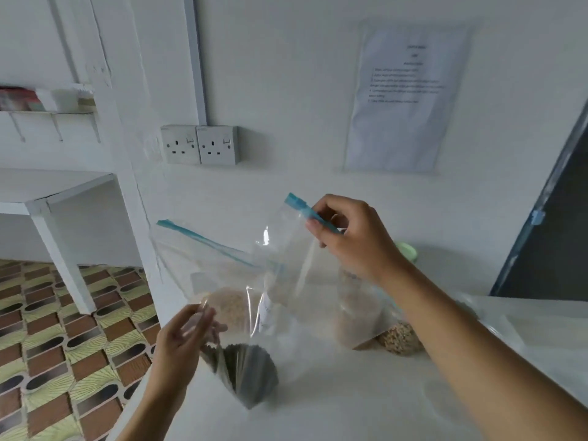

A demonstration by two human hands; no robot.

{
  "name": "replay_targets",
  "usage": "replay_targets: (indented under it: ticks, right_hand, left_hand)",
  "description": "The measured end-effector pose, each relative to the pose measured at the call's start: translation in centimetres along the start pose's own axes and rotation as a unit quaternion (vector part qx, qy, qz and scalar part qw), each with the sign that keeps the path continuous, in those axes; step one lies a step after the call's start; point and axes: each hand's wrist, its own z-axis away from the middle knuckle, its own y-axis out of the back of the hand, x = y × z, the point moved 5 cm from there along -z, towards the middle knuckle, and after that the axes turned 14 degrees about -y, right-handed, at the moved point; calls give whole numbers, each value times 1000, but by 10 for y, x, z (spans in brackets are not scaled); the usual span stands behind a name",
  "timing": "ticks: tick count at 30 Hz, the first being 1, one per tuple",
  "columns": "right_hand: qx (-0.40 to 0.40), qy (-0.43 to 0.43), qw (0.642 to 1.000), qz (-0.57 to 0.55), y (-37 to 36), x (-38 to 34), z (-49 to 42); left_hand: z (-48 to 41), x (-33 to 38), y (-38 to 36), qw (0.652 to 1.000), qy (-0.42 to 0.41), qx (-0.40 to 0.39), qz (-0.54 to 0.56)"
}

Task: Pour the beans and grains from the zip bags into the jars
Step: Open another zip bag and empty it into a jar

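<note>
A clear zip bag (280, 249) with a blue zip strip hangs over the white counter (350, 402). Dark beans (251, 374) fill its lowest corner. My right hand (350, 237) pinches the blue zip strip at the bag's upper right. My left hand (181, 342) holds the bag's lower left side, with fingers curled on the plastic. Behind the bag stand clear jars: one with pale grains (232, 303) at the left, one with beige grains (356, 316) under my right wrist, and one with brownish grains (401, 338) beside it. A pale green lid (409, 251) shows behind my right hand.
The counter's left edge drops to a patterned floor (63, 345). A double wall socket (200, 144) and a taped paper sheet (404, 97) are on the wall behind. A white shelf unit (47, 198) stands at left. A dark panel (553, 249) rises at right.
</note>
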Motion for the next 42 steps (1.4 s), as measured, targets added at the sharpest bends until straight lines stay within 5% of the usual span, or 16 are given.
replay_targets:
  ticks: [6, 21, 42]
  right_hand:
    - [85, -93, 974, -190, 65, 66, 28]
    - [100, -69, 921, -370, 169, 102, 43]
    - [216, -108, 861, -447, 204, 138, 43]
  left_hand:
    - [-23, 36, -29, 994, 12, 65, 83]
    - [-65, 134, -120, 990, -86, 7, 112]
    - [-97, 197, -186, 988, -147, -35, 45]
